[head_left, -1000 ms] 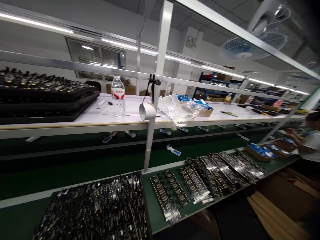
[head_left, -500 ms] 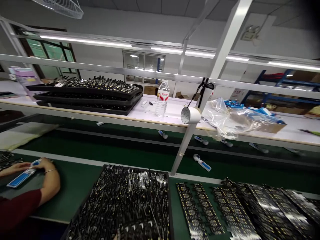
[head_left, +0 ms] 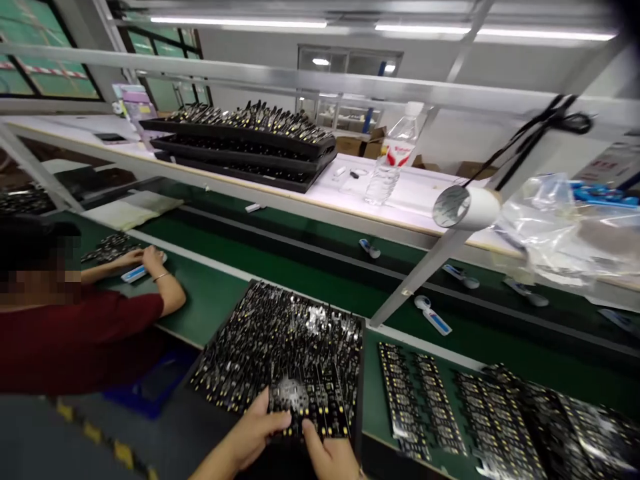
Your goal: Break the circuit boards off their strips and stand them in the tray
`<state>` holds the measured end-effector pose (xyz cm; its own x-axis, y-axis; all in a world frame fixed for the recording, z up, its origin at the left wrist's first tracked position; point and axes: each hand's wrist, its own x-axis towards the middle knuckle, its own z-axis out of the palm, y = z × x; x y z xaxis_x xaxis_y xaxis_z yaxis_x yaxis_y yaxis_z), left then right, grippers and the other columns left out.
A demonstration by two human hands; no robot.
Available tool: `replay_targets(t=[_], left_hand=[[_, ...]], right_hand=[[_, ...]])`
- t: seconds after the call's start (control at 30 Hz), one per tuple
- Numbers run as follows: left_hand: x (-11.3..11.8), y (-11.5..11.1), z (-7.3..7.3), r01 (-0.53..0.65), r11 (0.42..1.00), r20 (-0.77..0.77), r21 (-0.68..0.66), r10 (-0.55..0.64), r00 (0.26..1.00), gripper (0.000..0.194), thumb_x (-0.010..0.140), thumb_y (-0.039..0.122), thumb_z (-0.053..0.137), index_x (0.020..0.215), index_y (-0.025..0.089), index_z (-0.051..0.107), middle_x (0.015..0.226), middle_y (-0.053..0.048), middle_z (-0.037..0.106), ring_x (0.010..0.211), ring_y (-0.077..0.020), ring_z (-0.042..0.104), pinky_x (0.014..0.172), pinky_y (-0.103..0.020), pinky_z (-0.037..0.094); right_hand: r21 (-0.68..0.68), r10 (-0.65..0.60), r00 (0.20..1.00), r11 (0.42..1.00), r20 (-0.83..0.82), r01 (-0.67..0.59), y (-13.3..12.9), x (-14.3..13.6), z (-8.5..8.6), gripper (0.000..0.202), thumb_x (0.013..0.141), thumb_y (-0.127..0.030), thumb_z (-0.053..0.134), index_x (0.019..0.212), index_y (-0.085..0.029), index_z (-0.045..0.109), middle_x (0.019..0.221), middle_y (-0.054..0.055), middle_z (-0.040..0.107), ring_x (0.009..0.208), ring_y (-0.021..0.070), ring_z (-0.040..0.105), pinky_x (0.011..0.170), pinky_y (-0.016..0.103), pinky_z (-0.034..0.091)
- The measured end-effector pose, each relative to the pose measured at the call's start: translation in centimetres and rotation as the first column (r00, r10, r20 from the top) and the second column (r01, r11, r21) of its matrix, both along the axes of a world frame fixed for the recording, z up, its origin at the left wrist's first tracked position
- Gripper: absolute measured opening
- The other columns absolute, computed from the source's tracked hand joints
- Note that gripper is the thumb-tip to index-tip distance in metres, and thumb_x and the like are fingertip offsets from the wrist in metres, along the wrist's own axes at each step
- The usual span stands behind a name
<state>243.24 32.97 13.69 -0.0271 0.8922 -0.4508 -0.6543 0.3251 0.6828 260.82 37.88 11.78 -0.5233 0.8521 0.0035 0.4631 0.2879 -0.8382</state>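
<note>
Low in the head view, my left hand [head_left: 255, 427] and my right hand [head_left: 333, 457] come in from the bottom edge. Between them is a black circuit board panel [head_left: 327, 403] with yellow spots along it. My left thumb and fingers close on its left end. The right thumb presses its near edge, and the other right fingers are hidden beneath. The panel is over the near part of a black tray [head_left: 361, 373] packed with rows of similar small boards [head_left: 280, 327]. Where the panel ends and the tray's boards begin is hard to make out.
Panels of boards [head_left: 493, 413] lie to the right on the green bench. A co-worker's hands [head_left: 150, 260] hold a blue-and-white device [head_left: 134, 273] at left. Similar devices [head_left: 434, 317] lie on the belt. A slanted metal post [head_left: 400, 293] and a shelf with a bottle [head_left: 395, 160] stand ahead.
The view has swung left and down, so things appear further right and the co-worker shows more. Both my hands now show clearly at the panel, where only a fingertip was visible at the bottom edge.
</note>
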Motion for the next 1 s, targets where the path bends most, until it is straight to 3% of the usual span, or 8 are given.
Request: replay_targets(t=[0.13, 0.27, 0.5, 0.7, 0.77, 0.87, 0.93, 1.0], left_hand=[[0.0, 0.1, -0.5, -0.033, 0.995, -0.218, 0.098, 0.054, 0.975, 0.06, 0.067, 0.025, 0.077, 0.122, 0.021, 0.053, 0.12, -0.011, 0.065, 0.112, -0.0299, 0.057, 0.102, -0.046, 0.038], [0.5, -0.2, -1.6, -0.082, 0.985, -0.393, 0.154, 0.137, 0.909, 0.055, 0.073, 0.026, 0.072, 0.123, 0.021, 0.05, 0.125, -0.01, 0.062, 0.117, -0.0276, 0.054, 0.108, -0.043, 0.033], [0.2, -1.2, -2.5, 0.066, 0.997, -0.14, -0.049, -0.072, 0.988, 0.075, 0.072, 0.03, 0.072, 0.135, 0.027, 0.032, 0.129, -0.013, 0.058, 0.111, -0.0301, 0.059, 0.089, -0.048, 0.049], [1.8, -0.1, -3.8, -0.187, 0.979, -0.501, 0.086, 0.204, 0.841, 0.064, 0.067, 0.019, 0.068, 0.128, 0.019, 0.048, 0.13, -0.012, 0.058, 0.127, -0.0294, 0.044, 0.109, -0.042, 0.031], [1.9, 0.1, -3.6, -0.2, 0.979, -0.379, 0.042, 0.201, 0.903, 0.066, 0.066, 0.015, 0.063, 0.13, 0.02, 0.046, 0.126, -0.01, 0.062, 0.122, -0.0281, 0.05, 0.107, -0.042, 0.035], [1.6, -0.2, -2.8, -0.132, 0.986, -0.042, -0.099, 0.128, 0.991, 0.058, 0.072, 0.021, 0.052, 0.13, 0.025, 0.045, 0.112, -0.004, 0.069, 0.107, -0.0276, 0.061, 0.09, -0.042, 0.048], [1.6, -0.4, -2.3, -0.106, 0.989, 0.033, -0.102, 0.109, 0.993, 0.049, 0.077, 0.027, 0.051, 0.126, 0.025, 0.049, 0.106, -0.003, 0.071, 0.1, -0.029, 0.064, 0.08, -0.04, 0.052], [1.7, -0.2, -1.9, -0.138, 0.989, -0.018, -0.048, 0.137, 0.99, 0.047, 0.075, 0.028, 0.061, 0.121, 0.023, 0.052, 0.105, -0.003, 0.071, 0.099, -0.0285, 0.065, 0.081, -0.038, 0.051]], right_hand=[[0.177, 0.115, 0.989, 0.975, 0.095, -0.131, 0.2, -0.5, -0.3, 0.032, 0.09, -0.038, 0.044, 0.09, -0.024, 0.073, 0.084, 0.01, 0.073, 0.079, 0.0268, 0.068, 0.082, 0.037, 0.052], [0.026, 0.077, 0.993, 0.997, 0.09, -0.079, 0.5, -0.6, 0.0, 0.039, 0.091, -0.044, 0.042, 0.079, -0.02, 0.071, 0.072, 0.011, 0.069, 0.067, 0.0225, 0.067, 0.067, 0.028, 0.051], [-0.219, -0.038, 0.997, 0.975, -0.072, 0.022, 0.1, -1.0, -1.5, 0.042, 0.087, -0.053, 0.049, 0.082, -0.018, 0.071, 0.08, 0.011, 0.072, 0.078, 0.0253, 0.066, 0.076, 0.032, 0.05], [-0.079, 0.033, 0.999, 0.996, -0.038, -0.035, -0.8, -1.4, 0.0, 0.038, 0.09, -0.046, 0.044, 0.073, -0.019, 0.065, 0.071, 0.008, 0.066, 0.066, 0.0193, 0.061, 0.063, 0.027, 0.044], [-0.203, -0.06, 0.997, 0.978, -0.043, 0.05, -0.9, -1.6, 0.0, 0.045, 0.089, -0.052, 0.044, 0.061, -0.02, 0.061, 0.058, 0.005, 0.061, 0.057, 0.0177, 0.058, 0.058, 0.027, 0.044], [-0.504, -0.165, 0.985, 0.856, -0.056, 0.115, -0.9, -2.1, -0.9, 0.055, 0.086, -0.062, 0.042, 0.054, -0.02, 0.056, 0.041, 0.001, 0.049, 0.042, 0.0151, 0.052, 0.049, 0.026, 0.043], [-0.564, -0.12, 0.989, 0.824, -0.082, 0.053, -0.9, -2.4, -1.6, 0.055, 0.082, -0.066, 0.044, 0.057, -0.019, 0.057, 0.041, -0.001, 0.049, 0.036, 0.013, 0.048, 0.041, 0.025, 0.039], [-0.52, -0.06, 0.993, 0.854, -0.103, -0.002, -0.9, -2.6, -2.1, 0.049, 0.074, -0.066, 0.056, 0.063, -0.018, 0.059, 0.047, -0.002, 0.053, 0.035, 0.011, 0.045, 0.037, 0.023, 0.034]])
